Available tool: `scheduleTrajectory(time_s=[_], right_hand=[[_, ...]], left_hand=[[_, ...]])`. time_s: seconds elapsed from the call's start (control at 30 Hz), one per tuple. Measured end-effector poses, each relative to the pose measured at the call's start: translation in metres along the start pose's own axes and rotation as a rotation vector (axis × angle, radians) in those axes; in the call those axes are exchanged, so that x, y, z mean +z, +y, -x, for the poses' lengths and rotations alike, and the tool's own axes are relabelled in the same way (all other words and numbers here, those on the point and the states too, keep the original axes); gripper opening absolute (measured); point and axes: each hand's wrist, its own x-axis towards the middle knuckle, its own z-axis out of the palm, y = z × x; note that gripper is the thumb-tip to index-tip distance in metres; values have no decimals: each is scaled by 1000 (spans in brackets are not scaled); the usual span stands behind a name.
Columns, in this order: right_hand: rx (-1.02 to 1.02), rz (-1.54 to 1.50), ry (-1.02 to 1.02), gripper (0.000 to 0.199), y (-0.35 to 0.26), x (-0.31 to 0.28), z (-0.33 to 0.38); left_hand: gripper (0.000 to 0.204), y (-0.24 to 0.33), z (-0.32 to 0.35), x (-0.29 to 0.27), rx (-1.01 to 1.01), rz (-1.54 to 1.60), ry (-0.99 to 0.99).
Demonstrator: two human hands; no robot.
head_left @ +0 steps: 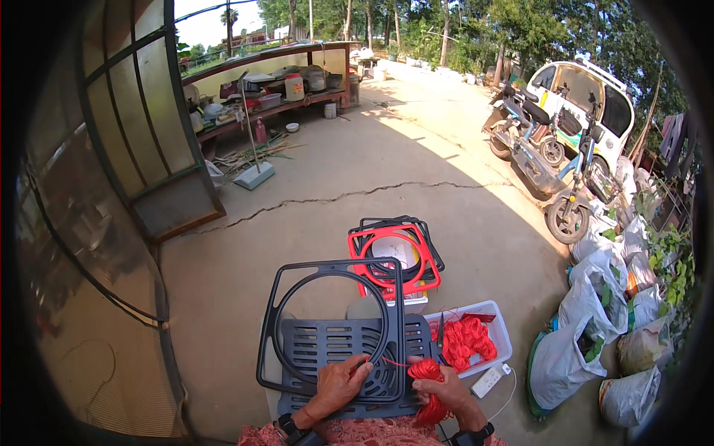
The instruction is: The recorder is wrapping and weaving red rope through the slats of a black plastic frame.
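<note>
A dark square plastic frame with a round ring inside it (265,327) leans over a slotted grey plastic board (327,336) in front of me. My left hand (341,385) is closed at the ring's lower right, thumb and forefinger pinched where a thin red strand meets it. That strand runs across to a bundle of red cord (425,369), which my right hand (445,392) grips. Part of the bundle hangs below the right palm. Whether the left fingers hold the strand, the ring, or both is hard to see.
Beyond the board, red and black frames (357,249) are stacked on a white container. To the right stand a white tub (506,338) of red cord, with dark-handled scissors or a similar tool, and a white power strip (491,379). Filled sacks (565,368) and parked scooters (547,167) line the right side.
</note>
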Motion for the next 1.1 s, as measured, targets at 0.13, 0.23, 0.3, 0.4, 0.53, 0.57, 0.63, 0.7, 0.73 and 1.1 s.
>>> scheduleTrajectory(time_s=[0.13,0.23,0.3,0.4,0.53,0.57,0.63,0.7,0.73,1.1], right_hand=[[64,273,-91,19,12,13,-4],[-14,374,23,19,10,4,-4],[-83,477,183,22,4,4,7],[-178,475,271,28,9,7,14],[-242,628,245,29,1,22,21],[-251,658,217,29,2,24,25],[-258,617,196,28,4,21,28],[-233,630,71,27,-1,21,32],[-220,630,70,27,-4,24,34],[99,404,319,27,12,-7,27]], left_hand=[[26,-8,-5,5,-21,69,6],[27,-14,-16,2,-46,160,-14],[27,-10,-20,2,-114,205,-56],[27,-9,-23,2,-158,263,-77],[40,-18,-25,3,-167,278,-213],[40,-19,-23,2,-173,281,-221],[42,-22,-22,2,-182,483,-328],[41,-18,-18,1,-255,558,-337],[40,-25,-16,4,-243,496,-340],[21,-34,-26,4,-267,431,-436]])
